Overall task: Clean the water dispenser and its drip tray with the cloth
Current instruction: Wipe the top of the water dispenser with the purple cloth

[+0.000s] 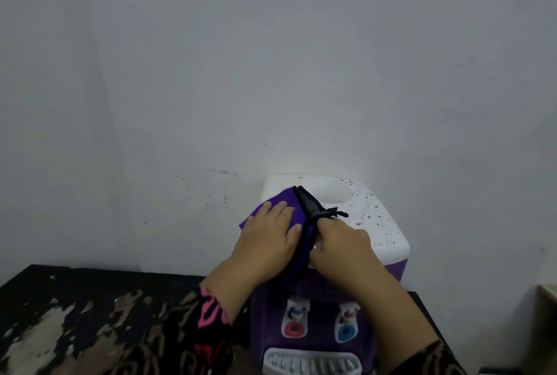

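Drip tray [312, 363] nearest the camera — white slotted grille at the dispenser's foot, bottom edge of view, untouched by the cloth and looks not yet wiped. Above it two taps on the purple front, red [294, 321] and blue [347, 324], nothing on them either.

Water dispenser [382, 242] stands on a dark worn table [69, 308], against the back edge by the white wall [271, 58]. Purple cloth [291, 198] with a black edge lies on the left part of its white top. Left hand [269, 237] spread flat, palm down, pressing the cloth. Right hand [340, 246] closed around the cloth's bunched black edge, knuckles up.

Progress — early, I'd say: the right side of the top is still covered in dark specks, the round well in the middle unwiped, front, taps and tray all left.

Nothing blocks the way; table to the left carries only peeled paint. Pale object [550, 293] at the right edge — cannot tell what.
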`<state>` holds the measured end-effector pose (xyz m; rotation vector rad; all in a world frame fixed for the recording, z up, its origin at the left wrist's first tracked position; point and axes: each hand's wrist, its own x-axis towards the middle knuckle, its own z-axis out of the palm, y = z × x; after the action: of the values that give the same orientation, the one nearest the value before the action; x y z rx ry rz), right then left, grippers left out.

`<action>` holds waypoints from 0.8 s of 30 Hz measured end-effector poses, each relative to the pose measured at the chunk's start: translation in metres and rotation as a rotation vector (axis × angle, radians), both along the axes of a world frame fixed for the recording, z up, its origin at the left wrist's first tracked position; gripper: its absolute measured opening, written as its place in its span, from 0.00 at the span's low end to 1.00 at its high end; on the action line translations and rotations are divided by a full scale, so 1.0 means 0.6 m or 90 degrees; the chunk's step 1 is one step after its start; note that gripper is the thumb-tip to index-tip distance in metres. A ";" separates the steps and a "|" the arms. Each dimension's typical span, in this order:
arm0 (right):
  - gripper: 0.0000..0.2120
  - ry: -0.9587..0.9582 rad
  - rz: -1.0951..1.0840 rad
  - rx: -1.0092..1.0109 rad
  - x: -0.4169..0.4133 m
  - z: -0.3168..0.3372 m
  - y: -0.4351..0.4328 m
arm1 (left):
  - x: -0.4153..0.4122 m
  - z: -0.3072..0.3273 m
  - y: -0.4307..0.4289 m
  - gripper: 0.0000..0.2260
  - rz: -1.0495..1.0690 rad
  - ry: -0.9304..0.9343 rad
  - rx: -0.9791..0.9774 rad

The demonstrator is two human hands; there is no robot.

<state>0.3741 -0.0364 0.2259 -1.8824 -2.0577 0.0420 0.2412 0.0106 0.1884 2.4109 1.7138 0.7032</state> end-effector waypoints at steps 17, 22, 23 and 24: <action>0.26 -0.059 0.038 0.041 -0.066 -0.032 0.008 | -0.063 0.002 -0.015 0.25 0.090 -0.697 -0.180; 0.25 -0.060 -0.070 0.048 -0.079 -0.028 0.008 | -0.069 -0.008 -0.017 0.22 0.070 -0.660 -0.209; 0.26 -0.075 -0.062 0.051 -0.090 -0.029 0.012 | -0.068 -0.007 -0.018 0.22 0.064 -0.668 -0.215; 0.26 -0.102 -0.044 0.057 -0.099 -0.031 0.016 | -0.066 -0.005 -0.020 0.22 0.061 -0.669 -0.215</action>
<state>0.3150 -0.0268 0.2073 -1.9567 -2.0564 -0.2203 0.2015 -0.0012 0.1853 1.3032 1.3071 1.2511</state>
